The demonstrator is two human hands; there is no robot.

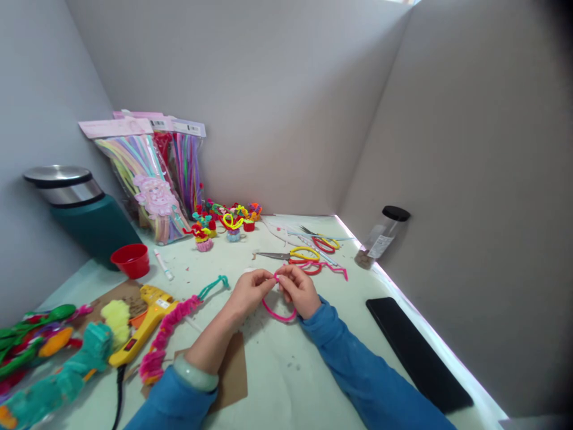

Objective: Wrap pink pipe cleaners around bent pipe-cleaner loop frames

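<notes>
My left hand [249,291] and my right hand [299,289] meet over the middle of the table, both pinching the top of a pink pipe cleaner [278,313] bent into a hanging loop. Both sleeves are blue, and a pale bangle sits on my left wrist. Yellow-handled scissors [290,255] lie just beyond my fingers. A pink and teal twisted pipe-cleaner piece [179,316] lies to the left of my left hand.
Bags of pipe cleaners [154,179] lean on the back wall beside small finished figures [226,221]. A yellow glue gun [143,325], red cup [131,260], steel-lidded bin [78,209], a jar [380,239] and a black phone [416,352] stand around.
</notes>
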